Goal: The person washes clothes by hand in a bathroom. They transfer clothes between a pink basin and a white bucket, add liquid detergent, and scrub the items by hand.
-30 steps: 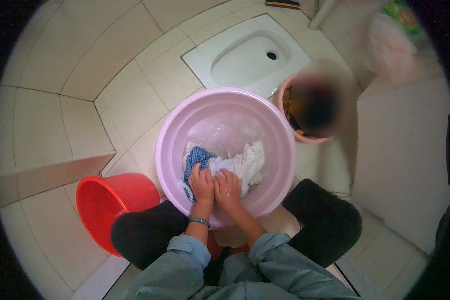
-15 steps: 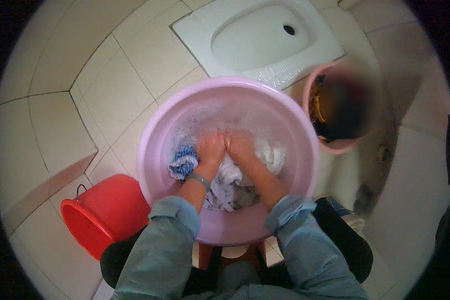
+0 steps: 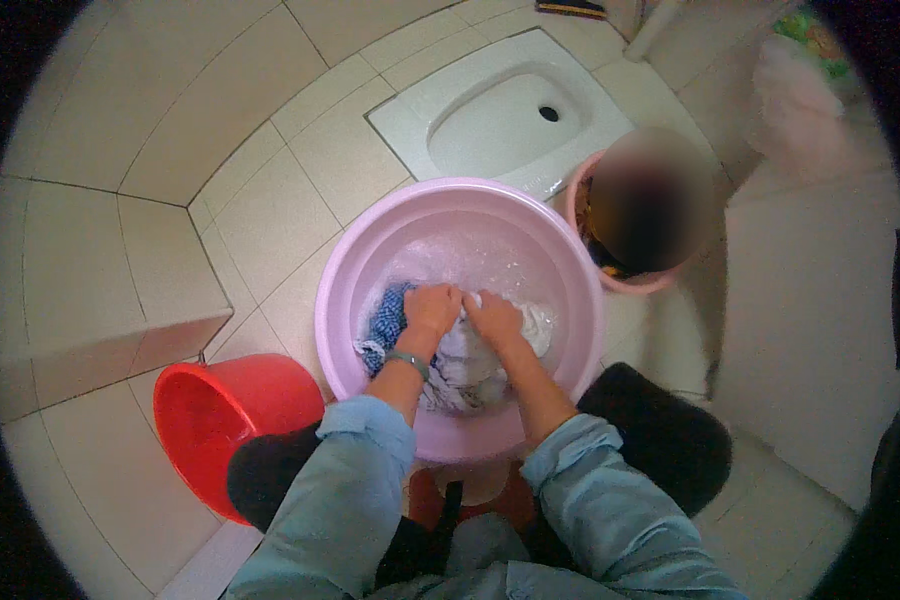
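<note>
A large pink basin [image 3: 332, 320] stands in front of me with sudsy water in it. Inside lies wet laundry: a white and greyish cloth [image 3: 462, 362], a blue-and-white patterned cloth [image 3: 386, 318] at the left, and more white fabric [image 3: 538, 328] at the right. My left hand [image 3: 433, 308] and my right hand [image 3: 493, 318] are side by side near the basin's middle, fingers curled closed on the whitish cloth. The patterned cloth lies right beside my left hand. Folds and suds hide part of the fingertips.
A red bucket [image 3: 275, 388] lies tipped beside my left knee. Beyond the basin, a white squat toilet [image 3: 510, 95] is set into the tiled floor. At the far right stands a pink tub [image 3: 577, 190] with dark items, partly blurred. A tiled ledge [image 3: 160, 340] juts out at the left.
My hands have come up from the foamy water and now show clearly on the whitish cloth. The view has shifted, showing more of the room at the far side and right.
</note>
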The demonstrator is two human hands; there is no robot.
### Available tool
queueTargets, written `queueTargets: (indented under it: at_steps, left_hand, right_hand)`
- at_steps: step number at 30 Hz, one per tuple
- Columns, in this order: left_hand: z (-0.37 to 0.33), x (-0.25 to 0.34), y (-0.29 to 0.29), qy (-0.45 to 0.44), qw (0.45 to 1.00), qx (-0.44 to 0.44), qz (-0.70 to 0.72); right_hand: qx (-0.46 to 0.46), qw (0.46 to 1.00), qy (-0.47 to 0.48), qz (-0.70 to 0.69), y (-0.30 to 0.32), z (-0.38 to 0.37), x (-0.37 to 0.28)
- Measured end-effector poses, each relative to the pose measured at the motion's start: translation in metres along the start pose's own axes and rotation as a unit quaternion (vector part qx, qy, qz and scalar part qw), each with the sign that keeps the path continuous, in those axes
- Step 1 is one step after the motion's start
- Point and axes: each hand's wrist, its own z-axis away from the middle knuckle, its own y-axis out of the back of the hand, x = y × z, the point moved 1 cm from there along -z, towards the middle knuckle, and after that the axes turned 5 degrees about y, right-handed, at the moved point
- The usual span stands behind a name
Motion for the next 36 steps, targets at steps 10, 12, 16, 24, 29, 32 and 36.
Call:
queueTargets:
  at_steps: [10,12,16,24,29,32,36]
  left_hand:
    - [0.098,-0.048,-0.119,-0.109,0.92,0.372,0.06]
    - [0.089,-0.05,-0.117,-0.111,0.932,0.341,0.048]
    - [0.018,-0.032,-0.087,-0.112,0.958,0.264,0.024]
    - [-0.126,-0.033,-0.106,-0.13,0.983,0.096,0.082]
    - [-0.074,0.012,-0.018,-0.041,0.996,-0.048,-0.065]
    - [-0.013,-0.042,-0.023,-0.061,0.996,0.044,-0.051]
    - [0.044,-0.038,0.005,-0.083,0.993,0.089,-0.006]
  right_hand:
    - [0.39,0.896,0.213,0.025,-0.083,0.107,0.011]
    - [0.369,0.904,0.214,0.018,-0.075,0.091,0.011]
    - [0.326,0.935,0.141,0.026,-0.066,0.023,0.014]
    - [0.093,0.956,0.246,0.133,-0.053,-0.099,0.052]
    - [-0.026,0.999,0.039,0.021,0.004,-0.09,0.014]
    - [-0.07,0.996,0.026,-0.053,0.006,-0.016,-0.025]
    - [-0.007,0.99,0.073,-0.12,0.041,0.047,-0.041]
